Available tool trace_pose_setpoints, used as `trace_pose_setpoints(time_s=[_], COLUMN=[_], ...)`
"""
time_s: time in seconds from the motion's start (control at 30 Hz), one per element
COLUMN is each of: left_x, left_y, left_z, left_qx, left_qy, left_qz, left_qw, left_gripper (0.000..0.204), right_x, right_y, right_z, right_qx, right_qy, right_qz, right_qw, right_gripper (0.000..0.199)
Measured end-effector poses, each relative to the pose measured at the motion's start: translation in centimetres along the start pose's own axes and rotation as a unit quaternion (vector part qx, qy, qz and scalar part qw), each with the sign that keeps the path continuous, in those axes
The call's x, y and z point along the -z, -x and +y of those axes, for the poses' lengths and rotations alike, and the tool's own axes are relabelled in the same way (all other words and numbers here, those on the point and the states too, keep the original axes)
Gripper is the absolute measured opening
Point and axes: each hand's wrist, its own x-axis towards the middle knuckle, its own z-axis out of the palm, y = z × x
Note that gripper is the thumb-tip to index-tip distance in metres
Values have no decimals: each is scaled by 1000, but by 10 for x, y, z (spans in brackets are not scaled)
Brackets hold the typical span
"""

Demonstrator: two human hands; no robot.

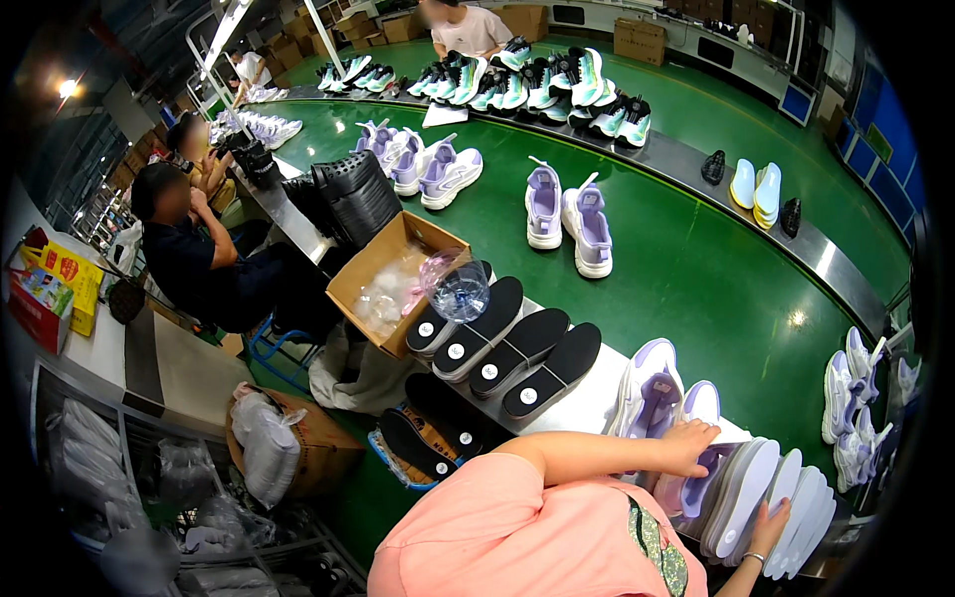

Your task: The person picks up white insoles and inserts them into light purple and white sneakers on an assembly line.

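My left hand (688,444) reaches out from my pink sleeve, fingers curled over the opening of a lavender sneaker (699,476) at the table's near edge. A second lavender and white sneaker (649,390) stands just left of it. My right hand (768,524), with a thin bracelet at the wrist, grips the edge of one white insole in a fanned stack of white insoles (756,488) that lies right beside the sneaker.
A row of black insoles (502,346) lies on the table, more in a bin (423,443) below. An open cardboard box (383,261) and a clear bag (458,289) stand behind them. The green conveyor belt (696,289) carries lavender sneakers (567,214). A seated person (194,254) works at left.
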Motion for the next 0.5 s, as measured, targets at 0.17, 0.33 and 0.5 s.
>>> trace_pose_setpoints(time_s=[0.17,0.33,0.5], left_x=[-17,-24,-26], left_y=[-14,-23,-33], left_z=[-5,-11,-4], left_qx=[1,-9,29], left_qy=[54,73,56], left_qz=[88,105,68], left_qw=[995,992,996], left_gripper=[44,32,19], right_x=[-2,21,22], right_y=[-4,0,-6], right_z=[-1,-24,17], right_qx=[-40,-48,-44], right_qy=[19,-22,-165], right_qz=[-7,2,58], right_qw=[999,999,984], right_gripper=[52,45,30])
